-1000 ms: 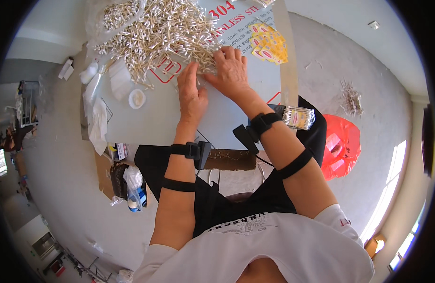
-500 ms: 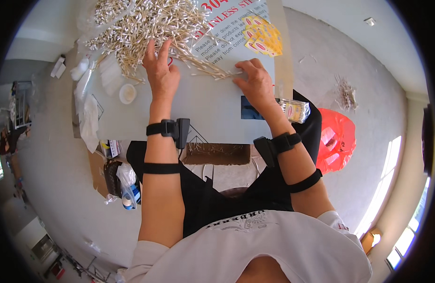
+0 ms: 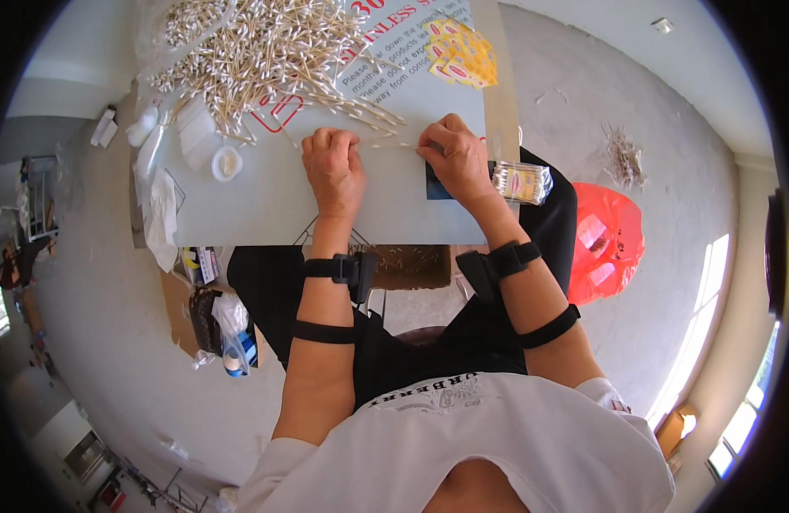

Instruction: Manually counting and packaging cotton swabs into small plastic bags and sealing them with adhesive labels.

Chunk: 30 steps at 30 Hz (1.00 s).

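A large heap of cotton swabs (image 3: 258, 60) with thin wooden-looking sticks lies at the far left of the table. Several strays fan out from it toward my hands. My right hand (image 3: 456, 158) is closed in a pinch on the end of a single cotton swab (image 3: 396, 145), which points left toward my other hand. My left hand (image 3: 335, 175) rests low over the table, fingers curled together. Whatever its fingertips hold, if anything, is hidden. Beside my right wrist lies a clear packet of swabs (image 3: 523, 182) with a yellow label.
Yellow printed cards (image 3: 463, 56) overlap at the far right of the table (image 3: 249, 205). A small round white tub (image 3: 227, 163) and crumpled clear plastic (image 3: 162, 218) sit at the left. Under the front edge is a cardboard box (image 3: 412, 267). A red bag (image 3: 604, 244) stands right.
My left hand has left the heap's near edge, moved right and toward me, and its fingers have curled. My right hand stays nearly in place, still pinching a swab.
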### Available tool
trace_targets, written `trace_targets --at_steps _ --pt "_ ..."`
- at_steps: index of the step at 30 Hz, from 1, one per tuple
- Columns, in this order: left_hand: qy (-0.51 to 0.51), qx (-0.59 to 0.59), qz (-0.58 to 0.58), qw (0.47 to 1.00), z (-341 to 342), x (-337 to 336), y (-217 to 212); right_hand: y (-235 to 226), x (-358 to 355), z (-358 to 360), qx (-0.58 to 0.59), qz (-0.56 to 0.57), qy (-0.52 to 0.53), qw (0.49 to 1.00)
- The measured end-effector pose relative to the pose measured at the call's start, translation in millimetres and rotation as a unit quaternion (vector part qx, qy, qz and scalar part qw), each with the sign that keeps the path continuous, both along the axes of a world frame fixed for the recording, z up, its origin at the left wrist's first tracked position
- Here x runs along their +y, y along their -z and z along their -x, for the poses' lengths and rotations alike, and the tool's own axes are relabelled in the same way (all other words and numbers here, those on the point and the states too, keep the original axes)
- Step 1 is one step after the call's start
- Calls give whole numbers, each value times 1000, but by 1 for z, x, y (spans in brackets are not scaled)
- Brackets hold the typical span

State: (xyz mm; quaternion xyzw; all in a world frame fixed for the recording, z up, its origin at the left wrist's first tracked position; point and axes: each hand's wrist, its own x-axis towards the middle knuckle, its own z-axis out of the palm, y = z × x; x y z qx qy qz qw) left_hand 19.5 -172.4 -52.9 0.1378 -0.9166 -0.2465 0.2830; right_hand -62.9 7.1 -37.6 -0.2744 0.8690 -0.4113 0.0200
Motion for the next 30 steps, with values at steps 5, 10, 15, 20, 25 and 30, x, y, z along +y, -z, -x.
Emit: trace_targets --at_steps 5,10,15,20,25,30 --pt "37 -1 -27 999 -8 5 -5 -1 3 -23 -2 25 -38 999" --pt "97 -43 -36 994 -12 9 -6 -2 0 -24 -59 45 -19 997" --pt "49 60 -181 981 -14 9 -6 -1 -25 3 2 56 -16 998" --pt "22 54 -134 989 -12 4 -3 0 -49 16 80 -3 -43 996" --pt "32 19 -58 998 6 -1 -10 6 -42 16 70 -41 13 997" --pt "66 21 -154 986 0 -22 3 4 -23 9 58 7 -35 998"
